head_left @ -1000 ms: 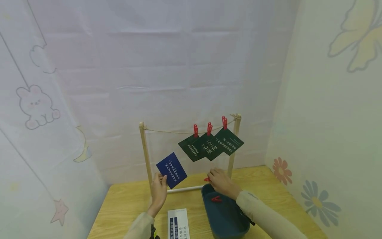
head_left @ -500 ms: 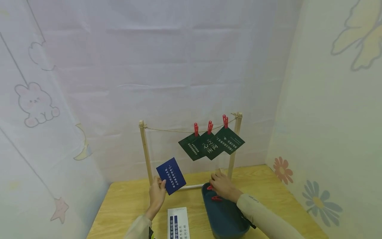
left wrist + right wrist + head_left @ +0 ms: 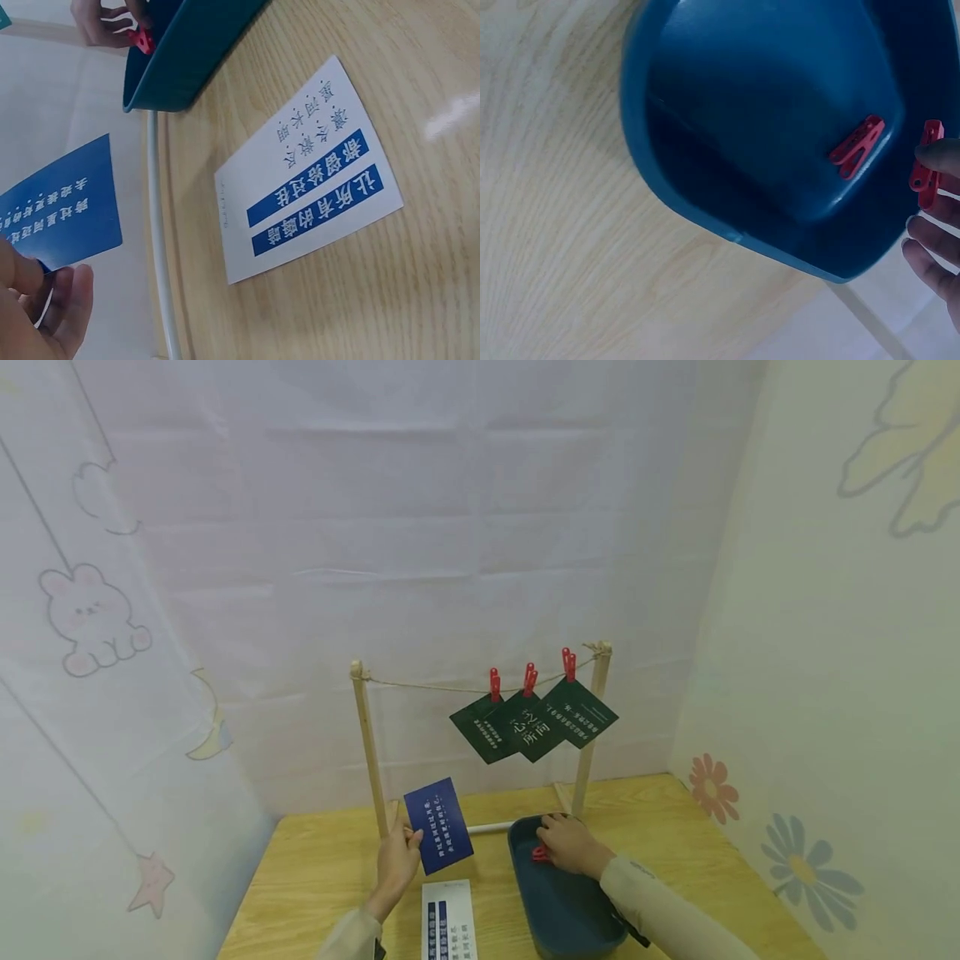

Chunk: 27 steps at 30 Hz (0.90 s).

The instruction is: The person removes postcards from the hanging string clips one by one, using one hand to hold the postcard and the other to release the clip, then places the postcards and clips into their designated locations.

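My left hand (image 3: 397, 858) pinches a dark blue card (image 3: 444, 827) with white writing, between thumb and fingers, in front of the left post. Over the far end of a dark teal basin (image 3: 536, 902), my right hand (image 3: 574, 845) is reaching in. The right wrist view shows its thumb and fingers pinching a red clothespin (image 3: 928, 165). A second red clothespin (image 3: 857, 147) lies on the basin's floor. Beside the basin, a white card (image 3: 307, 169) with blue bands of writing lies flat on the table.
A wooden frame with a left post (image 3: 369, 747) and a right post (image 3: 592, 727) carries a twine line (image 3: 420, 687). Several red clothespins hold overlapping dark green cards (image 3: 534, 727) on its right part. A white rod (image 3: 491, 828) runs low between the posts.
My right hand has moved down and right into the basin with the clothespin. My left hand has lowered the blue card slightly, and the card now stands more upright.
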### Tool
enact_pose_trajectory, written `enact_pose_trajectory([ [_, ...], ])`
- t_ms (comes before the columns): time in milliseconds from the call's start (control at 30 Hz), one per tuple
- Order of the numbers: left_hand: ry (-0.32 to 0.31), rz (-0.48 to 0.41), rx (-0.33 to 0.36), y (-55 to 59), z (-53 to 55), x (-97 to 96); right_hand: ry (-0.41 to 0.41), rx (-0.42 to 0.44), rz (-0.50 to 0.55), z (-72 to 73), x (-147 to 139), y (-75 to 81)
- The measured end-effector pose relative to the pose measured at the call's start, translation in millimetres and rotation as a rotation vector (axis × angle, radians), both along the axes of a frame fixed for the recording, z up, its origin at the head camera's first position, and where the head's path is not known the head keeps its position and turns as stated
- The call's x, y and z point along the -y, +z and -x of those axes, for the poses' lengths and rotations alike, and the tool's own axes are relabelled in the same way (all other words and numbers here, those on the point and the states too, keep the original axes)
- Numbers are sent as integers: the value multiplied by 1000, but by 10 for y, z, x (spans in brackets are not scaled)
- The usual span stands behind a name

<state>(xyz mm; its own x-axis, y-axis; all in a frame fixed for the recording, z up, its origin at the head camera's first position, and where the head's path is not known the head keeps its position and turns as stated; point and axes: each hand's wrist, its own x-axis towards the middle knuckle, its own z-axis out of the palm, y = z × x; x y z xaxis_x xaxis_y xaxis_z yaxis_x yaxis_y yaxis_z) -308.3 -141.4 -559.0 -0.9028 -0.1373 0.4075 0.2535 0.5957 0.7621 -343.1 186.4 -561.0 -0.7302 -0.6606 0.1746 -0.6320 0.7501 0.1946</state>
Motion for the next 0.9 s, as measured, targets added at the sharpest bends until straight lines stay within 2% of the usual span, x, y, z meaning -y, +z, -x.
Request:
enact_pose_trajectory([
  [100, -39, 32, 25, -76, -33, 7, -8, 20, 1, -30, -21, -29],
  [233, -109, 50, 91, -190, -82, 10, -20, 48, -15, -77, -25, -81],
  [333, -151, 34, 163, -271, -127, 12, -28, 55, -37, -104, -25, -147],
  [400, -169, 23, 185, -322, -157, 21, -31, 55, -37, -115, -24, -191],
  [467, -181, 22, 194, -378, -183, 39, -32, 55, -33, -120, -26, -239],
  [500, -190, 25, 177, -420, -190, 52, -34, 51, -34, -122, -28, -258],
  [600, -209, 52, 90, -568, -205, 104, -41, 54, -36, -115, -38, -309],
  [633, -225, 64, 33, -664, -185, 136, -44, 59, -37, -109, -41, -328],
  [700, -238, 74, 5, -747, -192, 169, -47, 68, -40, -98, -48, -351],
  [733, -240, 79, 3, -769, -197, 181, -50, 76, -37, -92, -51, -360],
  [833, -232, 81, 62, -770, -217, 192, -57, 90, -33, -81, -56, -374],
  [867, -217, 92, 113, -714, -250, 180, -61, 94, -33, -75, -58, -382],
  [900, -213, 110, 132, -711, -256, 180, -66, 97, -30, -75, -58, -386],
])
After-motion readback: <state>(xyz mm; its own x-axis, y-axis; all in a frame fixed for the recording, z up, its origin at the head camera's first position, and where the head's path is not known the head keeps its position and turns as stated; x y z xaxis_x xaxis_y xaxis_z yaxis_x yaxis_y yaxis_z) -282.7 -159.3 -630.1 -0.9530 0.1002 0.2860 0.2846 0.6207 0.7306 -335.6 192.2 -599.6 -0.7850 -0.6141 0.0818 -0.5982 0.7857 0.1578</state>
